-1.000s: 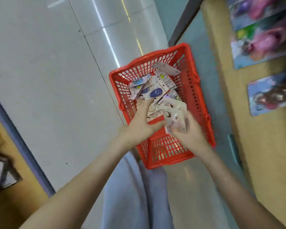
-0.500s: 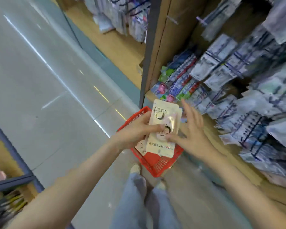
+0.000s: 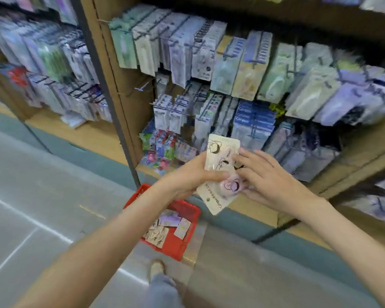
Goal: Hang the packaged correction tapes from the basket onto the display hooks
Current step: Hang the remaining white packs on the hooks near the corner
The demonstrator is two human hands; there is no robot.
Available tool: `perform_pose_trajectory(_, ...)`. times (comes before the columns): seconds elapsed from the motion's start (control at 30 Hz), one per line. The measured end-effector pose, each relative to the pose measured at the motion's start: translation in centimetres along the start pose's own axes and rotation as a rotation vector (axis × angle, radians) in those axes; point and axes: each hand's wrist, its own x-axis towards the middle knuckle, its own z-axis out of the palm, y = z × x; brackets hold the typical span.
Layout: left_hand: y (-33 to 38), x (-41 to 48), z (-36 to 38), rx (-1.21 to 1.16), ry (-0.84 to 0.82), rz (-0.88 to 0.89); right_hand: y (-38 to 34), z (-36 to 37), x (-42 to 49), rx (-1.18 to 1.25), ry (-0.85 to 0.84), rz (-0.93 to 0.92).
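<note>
I hold a cream correction tape pack (image 3: 218, 165) with cartoon drawings and a pink tape case in front of the shelf, its hang hole at the lower end. My left hand (image 3: 193, 174) grips its left side with the thumb across the front. The straight fingers of my right hand (image 3: 265, 178) touch its right side. Below on the floor stands the red basket (image 3: 188, 211) with several more packs (image 3: 165, 228). Display hooks (image 3: 142, 86) on the wooden panel carry rows of hanging packs; one hook at the left looks bare.
A dark metal post (image 3: 111, 107) divides two shelf bays full of hanging stationery. A wooden base shelf (image 3: 87, 134) runs along the bottom. Grey tiled floor (image 3: 42, 207) lies to the left. My leg and shoe (image 3: 157, 267) are beside the basket.
The view swung up from the basket to the shelf. Both hands lifted a pack out of the basket and raised it in front of the hooks.
</note>
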Motion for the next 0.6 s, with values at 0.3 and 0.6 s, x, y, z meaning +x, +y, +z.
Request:
perform_pose_trajectory(0.3,4.2,1.2,14.9,0.088,-0.06,-0.007,0.0,-10.5,-14.7,-0.199,-0.094,0.336)
perform_pose_trajectory(0.6,12.4,4.3,17.8,0.039,0.04,0.163,5.8,-17.5,-15.4,0.107,0.27,0.792)
